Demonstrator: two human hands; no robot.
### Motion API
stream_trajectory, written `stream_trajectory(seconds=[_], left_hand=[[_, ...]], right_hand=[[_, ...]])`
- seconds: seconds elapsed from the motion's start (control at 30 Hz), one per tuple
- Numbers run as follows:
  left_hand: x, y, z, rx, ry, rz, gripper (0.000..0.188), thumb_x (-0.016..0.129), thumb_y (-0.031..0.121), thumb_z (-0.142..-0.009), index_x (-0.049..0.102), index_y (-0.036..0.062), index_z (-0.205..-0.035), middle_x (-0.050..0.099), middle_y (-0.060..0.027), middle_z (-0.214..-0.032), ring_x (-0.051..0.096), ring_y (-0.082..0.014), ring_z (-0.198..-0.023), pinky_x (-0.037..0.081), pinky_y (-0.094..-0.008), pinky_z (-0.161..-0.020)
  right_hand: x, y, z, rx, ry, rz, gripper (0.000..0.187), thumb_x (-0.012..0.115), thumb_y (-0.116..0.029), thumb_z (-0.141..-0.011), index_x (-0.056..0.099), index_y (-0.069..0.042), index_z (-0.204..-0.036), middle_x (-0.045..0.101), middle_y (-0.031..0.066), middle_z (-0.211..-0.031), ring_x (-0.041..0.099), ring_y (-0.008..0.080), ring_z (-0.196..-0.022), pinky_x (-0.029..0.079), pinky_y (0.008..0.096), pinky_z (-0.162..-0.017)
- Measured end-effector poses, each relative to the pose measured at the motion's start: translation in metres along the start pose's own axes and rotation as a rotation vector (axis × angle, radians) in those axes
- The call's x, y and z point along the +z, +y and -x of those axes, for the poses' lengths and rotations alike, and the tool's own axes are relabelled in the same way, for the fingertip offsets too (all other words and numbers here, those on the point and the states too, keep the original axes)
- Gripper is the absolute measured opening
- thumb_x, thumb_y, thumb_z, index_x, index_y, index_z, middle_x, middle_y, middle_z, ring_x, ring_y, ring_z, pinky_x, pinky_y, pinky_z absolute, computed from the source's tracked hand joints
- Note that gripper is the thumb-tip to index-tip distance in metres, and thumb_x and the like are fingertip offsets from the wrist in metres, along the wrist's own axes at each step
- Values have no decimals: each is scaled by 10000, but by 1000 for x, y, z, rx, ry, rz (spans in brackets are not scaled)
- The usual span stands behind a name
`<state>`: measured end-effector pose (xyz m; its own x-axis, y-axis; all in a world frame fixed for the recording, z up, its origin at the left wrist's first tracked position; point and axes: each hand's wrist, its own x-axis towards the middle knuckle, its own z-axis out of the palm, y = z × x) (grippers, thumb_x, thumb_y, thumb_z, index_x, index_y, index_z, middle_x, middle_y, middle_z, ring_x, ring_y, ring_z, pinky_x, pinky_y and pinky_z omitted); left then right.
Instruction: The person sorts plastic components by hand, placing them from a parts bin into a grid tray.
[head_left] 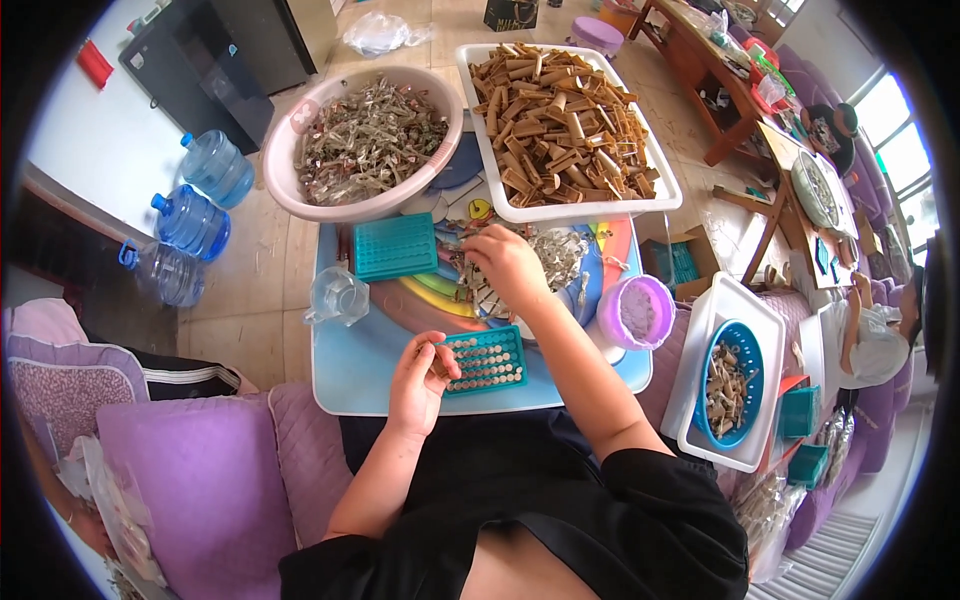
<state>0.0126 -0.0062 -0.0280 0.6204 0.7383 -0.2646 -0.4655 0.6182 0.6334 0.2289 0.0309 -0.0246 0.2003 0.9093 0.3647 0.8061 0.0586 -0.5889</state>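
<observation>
On a small blue table with a rainbow print, a teal tray holds rows of small round pale pieces. My left hand is at the tray's left end, its fingers curled together around something small and brownish that I cannot make out. Farther off, my right hand reaches over a loose pile of small greyish dried pieces. Its fingers bend down into the pile with their tips pressed together, and what they grip is hidden.
Left stand another teal tray and a clear jug. At right is a purple cup of white powder. Beyond sit a pink basin of dried pieces and a white tray of brown curled strips. A blue basket is right.
</observation>
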Motion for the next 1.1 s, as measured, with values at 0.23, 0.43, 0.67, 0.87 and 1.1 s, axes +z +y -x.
stream_trajectory(seconds=[0.23,0.43,0.67,0.87,1.1], left_hand=[[-2,-1,1,-17,22,19,184,453,170,-938,513,47,-1061,543,-49,-811,534,-161,-745,440,-279,-719],[3,-6,-5,-74,-6,-2,143,457,115,-923,509,40,-1033,532,-51,-859,522,-156,-774,437,-280,-731],[6,-7,-5,-112,-20,-3,135,455,96,-916,508,37,-1025,520,-40,-843,510,-142,-746,444,-278,-716],[4,-8,-5,-120,-11,2,137,466,101,-909,510,39,-1023,516,-37,-839,509,-135,-737,447,-278,-714],[5,-8,-6,-139,-3,15,134,465,97,-906,509,39,-1018,517,-36,-827,509,-135,-729,446,-276,-704]], right_hand=[[-54,-37,13,142,236,-435,149,639,-43,-794,676,-39,-939,659,84,-872,626,161,-799,481,268,-703],[-66,-26,38,444,253,-980,163,633,-39,-824,672,-34,-981,652,16,-795,582,53,-717,465,191,-666],[-78,-3,47,510,170,-1008,165,609,-52,-850,633,30,-991,656,59,-823,615,94,-750,490,216,-699],[-83,13,49,484,324,-716,142,613,-60,-843,644,21,-956,652,40,-826,605,96,-736,477,218,-687],[-64,18,41,268,158,75,148,669,-165,-747,682,-100,-880,575,102,-873,558,293,-876,436,402,-804]])
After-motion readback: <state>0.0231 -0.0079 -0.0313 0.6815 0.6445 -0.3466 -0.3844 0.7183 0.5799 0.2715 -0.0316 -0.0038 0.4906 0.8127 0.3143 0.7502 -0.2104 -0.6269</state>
